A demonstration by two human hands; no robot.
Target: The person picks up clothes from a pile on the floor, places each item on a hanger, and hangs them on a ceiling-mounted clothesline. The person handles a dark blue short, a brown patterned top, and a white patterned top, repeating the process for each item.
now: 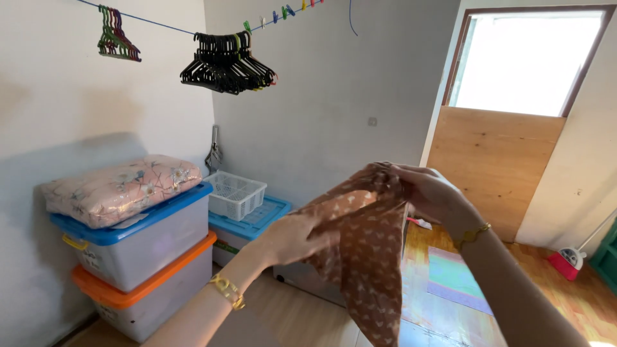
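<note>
Gripping a brown patterned cloth [366, 257] with left hand [292, 238] and right hand [430, 193], both clamped, right of stacked blue-lidded [138, 222] and orange-lidded bins [151, 273].

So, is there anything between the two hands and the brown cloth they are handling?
Nothing visible. Both hands already grip the brown patterned cloth: the left hand holds its lower left edge, and the right hand holds the bunched top. The cloth hangs freely below them, above the floor.

home laundry room | hangers [225, 64] on line | stacked storage bins [141, 257] | laundry basket [234, 195]
</note>
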